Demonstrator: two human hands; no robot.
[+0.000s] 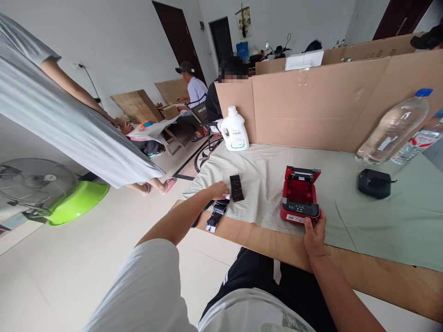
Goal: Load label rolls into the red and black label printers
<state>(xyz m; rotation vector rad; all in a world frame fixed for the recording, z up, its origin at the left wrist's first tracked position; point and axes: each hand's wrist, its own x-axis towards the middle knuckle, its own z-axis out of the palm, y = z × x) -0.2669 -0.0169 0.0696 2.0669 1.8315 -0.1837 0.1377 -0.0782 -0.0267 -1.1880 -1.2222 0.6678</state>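
A: Report any legible markings.

B: The white jug (235, 129) at the back of the counter (363, 272) carries a green-trimmed label; its text is too small to read. The chair back (201, 110) behind it shows "PROJE", the rest hidden. The label strip on the front of the red printer (299, 196) is not legible. The two clear bottles (394, 127) lying at right bear labels, also unreadable.

A: Left hand?

B: The left hand (218, 189) is extended forward, arm nearly straight, fingers curled on a small white piece (227, 196) just beside the black block (236, 187) on the cloth (346, 203). A dark strip (216, 215) lies below it at the counter edge.

A: Right hand?

B: The right hand (314, 230) clasps the front right corner of the red printer, thumb on top. The printer sits near the cloth's front edge, lid open and upright. A black device (374, 183) rests well apart to the right.
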